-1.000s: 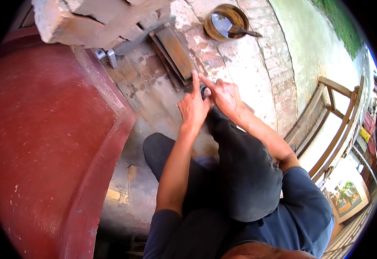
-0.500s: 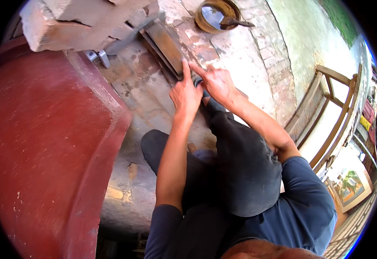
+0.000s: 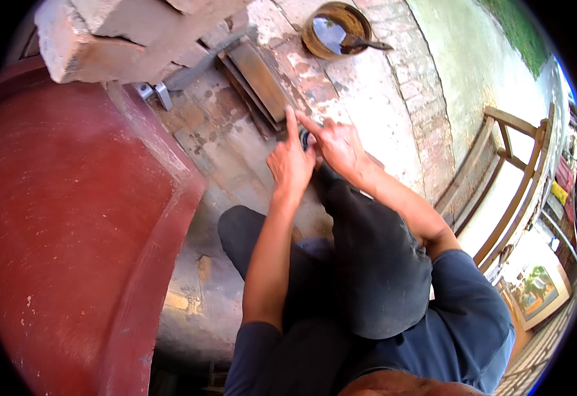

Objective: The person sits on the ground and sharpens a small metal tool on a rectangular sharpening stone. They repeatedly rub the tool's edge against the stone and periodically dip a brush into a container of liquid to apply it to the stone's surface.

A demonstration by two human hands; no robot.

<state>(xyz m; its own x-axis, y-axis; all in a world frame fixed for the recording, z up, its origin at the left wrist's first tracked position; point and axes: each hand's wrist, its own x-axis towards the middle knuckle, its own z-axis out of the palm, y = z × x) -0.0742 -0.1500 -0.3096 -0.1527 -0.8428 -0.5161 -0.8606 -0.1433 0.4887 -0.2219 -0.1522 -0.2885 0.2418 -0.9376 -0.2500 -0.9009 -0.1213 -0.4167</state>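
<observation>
A long brown rectangular block, like a sharpening stone [image 3: 260, 78], lies on the brick floor ahead of me, tilted toward the upper left. My left hand [image 3: 291, 160] is at its near end, index finger stretched forward and the other fingers curled. Beside it, my right hand [image 3: 338, 146] has its index finger angled in until the two fingertips nearly meet at the block's end. Both hands look closed around something small and low between them, mostly hidden by the fingers. My right foot and dark trouser leg are just below the hands.
A round pan of water [image 3: 313, 49] with a brush [image 3: 367, 44] in it stands beyond the block. To the left are a red panel [image 3: 70, 218] and stacked bricks [image 3: 97, 56]. A wooden frame [image 3: 466, 162] stands on the right, near a framed picture [image 3: 536, 290].
Both hands have drawn back slightly toward me along the block, keeping the same hold. The whole view has shifted a little.
</observation>
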